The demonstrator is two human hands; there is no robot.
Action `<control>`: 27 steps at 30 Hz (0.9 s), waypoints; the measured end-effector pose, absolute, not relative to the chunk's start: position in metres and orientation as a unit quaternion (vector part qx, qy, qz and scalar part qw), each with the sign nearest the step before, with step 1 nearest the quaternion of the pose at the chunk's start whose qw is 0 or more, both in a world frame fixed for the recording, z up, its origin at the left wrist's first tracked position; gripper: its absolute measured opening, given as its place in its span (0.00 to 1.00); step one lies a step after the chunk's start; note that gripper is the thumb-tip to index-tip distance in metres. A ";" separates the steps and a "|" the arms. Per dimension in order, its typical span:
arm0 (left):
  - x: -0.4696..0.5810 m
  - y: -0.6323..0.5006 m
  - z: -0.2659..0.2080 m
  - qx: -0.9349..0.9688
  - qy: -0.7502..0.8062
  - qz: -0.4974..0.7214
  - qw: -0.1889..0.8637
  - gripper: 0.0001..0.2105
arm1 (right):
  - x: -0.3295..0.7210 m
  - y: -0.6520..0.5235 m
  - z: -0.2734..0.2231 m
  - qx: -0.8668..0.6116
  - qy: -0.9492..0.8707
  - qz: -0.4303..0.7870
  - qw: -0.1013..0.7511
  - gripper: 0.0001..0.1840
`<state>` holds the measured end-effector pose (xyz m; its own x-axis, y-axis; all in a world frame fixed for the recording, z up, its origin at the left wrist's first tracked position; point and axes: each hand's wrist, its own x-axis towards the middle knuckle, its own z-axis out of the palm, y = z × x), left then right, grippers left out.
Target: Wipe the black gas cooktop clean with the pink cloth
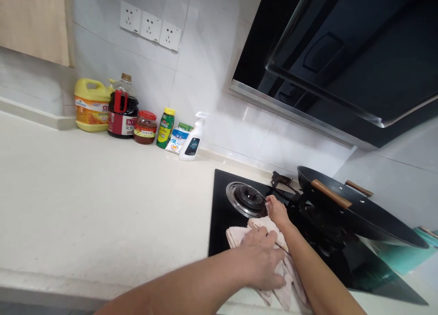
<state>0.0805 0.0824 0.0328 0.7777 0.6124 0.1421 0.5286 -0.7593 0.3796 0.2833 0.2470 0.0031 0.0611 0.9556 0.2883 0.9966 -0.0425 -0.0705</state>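
Note:
A pale pink cloth [289, 283] lies bunched over the front left part of the black glass gas hob [222, 214] and hangs toward the counter's front edge. My left hand [263, 258] is on top of the cloth, its fingers bent around the folds. My right hand [278, 211] reaches further in, closed in a pinch on a corner of the same cloth, right at the edge of the round left burner [249, 195]. Its fingertips are partly hidden, so whether they also touch the burner's metal ring is unclear.
A big black wok [342, 201] with wooden handles stands tilted over the right burner, near my right forearm. A pan support [283, 180] sits behind. Along the wall stand a white spray bottle [191, 142], a yellow jug [91, 107] and several other containers. A dark range hood [325, 64] overhangs.

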 end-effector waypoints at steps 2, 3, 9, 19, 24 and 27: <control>0.081 0.082 0.034 0.930 0.308 0.125 0.156 0.25 | 0.282 0.248 0.004 -0.718 -0.681 -0.081 0.119 0.17; 0.080 0.082 0.035 0.931 0.307 0.124 0.155 0.25 | 0.281 0.249 0.004 -0.719 -0.681 -0.081 0.115 0.18; 0.080 0.080 0.039 0.934 0.308 0.112 0.143 0.25 | 0.277 0.248 0.006 -0.725 -0.676 -0.078 0.106 0.19; 0.080 0.081 0.038 0.929 0.310 0.117 0.164 0.24 | 0.281 0.243 0.000 -0.734 -0.662 -0.088 0.128 0.19; 0.081 0.081 0.036 0.930 0.310 0.120 0.157 0.24 | 0.282 0.245 0.000 -0.728 -0.666 -0.088 0.140 0.18; 0.081 0.081 0.034 0.931 0.309 0.120 0.155 0.25 | 0.283 0.246 -0.001 -0.722 -0.671 -0.082 0.148 0.16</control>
